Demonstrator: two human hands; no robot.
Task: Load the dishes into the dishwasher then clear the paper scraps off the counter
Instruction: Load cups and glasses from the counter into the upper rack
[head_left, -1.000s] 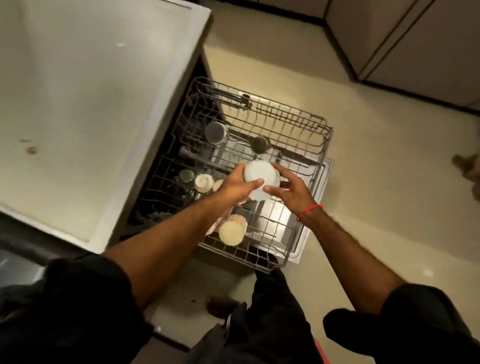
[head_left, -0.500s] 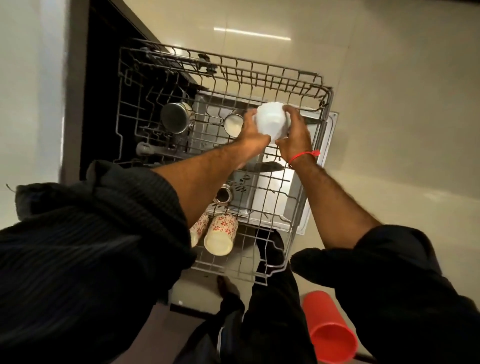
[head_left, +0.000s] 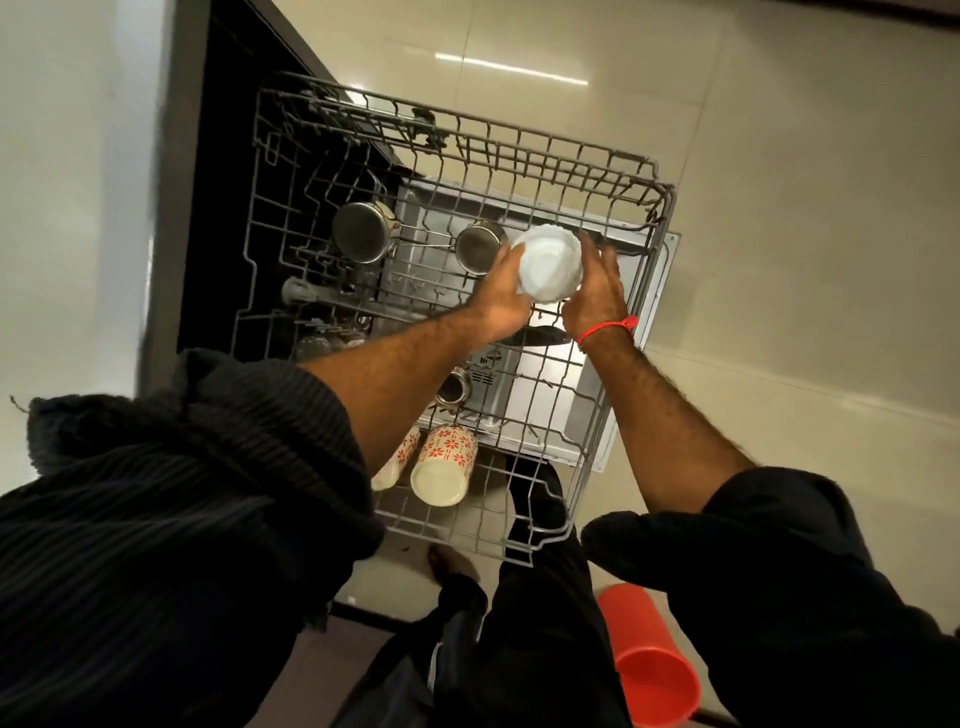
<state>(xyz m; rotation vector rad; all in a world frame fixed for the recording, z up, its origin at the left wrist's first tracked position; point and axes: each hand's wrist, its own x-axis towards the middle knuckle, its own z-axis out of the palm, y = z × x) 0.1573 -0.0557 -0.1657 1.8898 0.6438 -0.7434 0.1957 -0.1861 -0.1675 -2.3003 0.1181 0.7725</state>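
- Head view: both hands held one white bowl (head_left: 549, 264) over the pulled-out rack (head_left: 613, 431), toward its two-o'clock corner. The left hand (head_left: 501, 296) cupped it from nine o'clock and the right hand (head_left: 597, 291) from three (likely to steady it for setting between tines).
- Steel cups (head_left: 362, 238) and patterned mugs (head_left: 444, 464) already lay there.

Two pans (head_left: 363, 239) lie in the rack (head_left: 613, 395) left of the bowl (head_left: 550, 265); two cups (head_left: 447, 465) lie nearer; a tumbler (head_left: 649, 654) stands on the floor.
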